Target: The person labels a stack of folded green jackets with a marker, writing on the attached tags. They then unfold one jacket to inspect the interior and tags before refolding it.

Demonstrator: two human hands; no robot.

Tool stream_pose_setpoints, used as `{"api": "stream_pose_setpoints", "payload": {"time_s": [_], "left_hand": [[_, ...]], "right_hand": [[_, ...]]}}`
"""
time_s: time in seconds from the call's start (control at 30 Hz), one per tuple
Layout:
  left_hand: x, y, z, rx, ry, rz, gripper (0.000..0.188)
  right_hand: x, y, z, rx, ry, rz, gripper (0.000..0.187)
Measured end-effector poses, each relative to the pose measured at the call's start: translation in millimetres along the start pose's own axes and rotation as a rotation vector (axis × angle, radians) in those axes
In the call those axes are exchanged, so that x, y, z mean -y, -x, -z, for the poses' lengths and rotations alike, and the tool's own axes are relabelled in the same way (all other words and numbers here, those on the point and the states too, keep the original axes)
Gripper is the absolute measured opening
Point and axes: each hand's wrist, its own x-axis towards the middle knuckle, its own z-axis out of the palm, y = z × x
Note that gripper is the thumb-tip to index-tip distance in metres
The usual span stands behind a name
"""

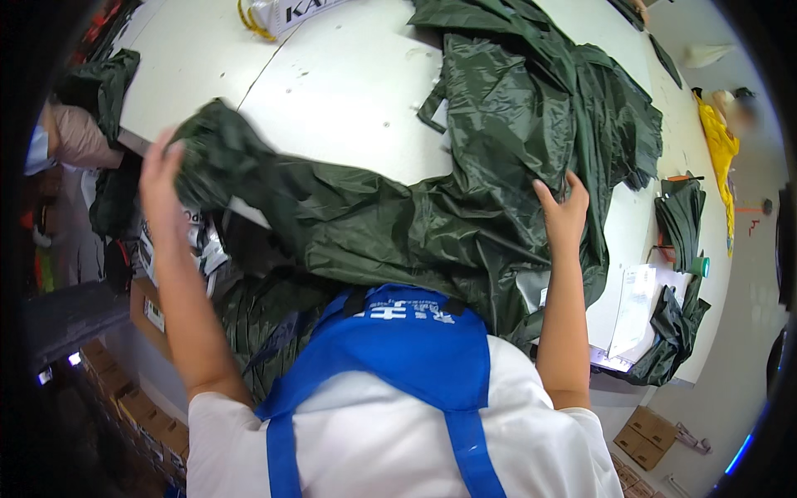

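A dark green, shiny garment (374,216), perhaps rainwear, lies crumpled over the table edge in front of me, and one long section of it stretches to the left. At the far end of that section is my left hand (162,178), against the fabric. Motion blurs its fingers, so their grip does not show. My right hand (566,206) is on the main heap of green fabric, thumb and finger spread apart. More of the garment's folds (510,91) reach away over the table. A pale tag (440,114) shows at the heap's left side.
The white table (349,100) carries a white printed bag (290,12) at its far side. Paper sheets (633,307) and more dark green fabric (668,340) lie at the right. Cardboard boxes (647,436) stand on the floor. Another person's arm (79,137) shows at the left.
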Motion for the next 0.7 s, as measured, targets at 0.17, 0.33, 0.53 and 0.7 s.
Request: {"api": "stream_pose_setpoints", "payload": {"time_s": [0.17,0.33,0.53,0.7], "left_hand": [[14,-2,-15,-0.114,-0.415,-0.308,0.053],[4,73,-168,0.487,-0.206,-0.131,0.066],[-2,122,-291,0.914,-0.569,-0.428,0.065],[73,75,-253,0.605,-0.819,-0.327,0.053]], "right_hand": [[-113,-5,-26,0.054,0.038,-0.352,0.068],[17,13,-7,0.288,-0.204,0.046,0.014],[100,61,24,1.1,-0.425,0.614,0.021],[-53,-62,29,0.011,-0.132,0.05,0.028]]}}
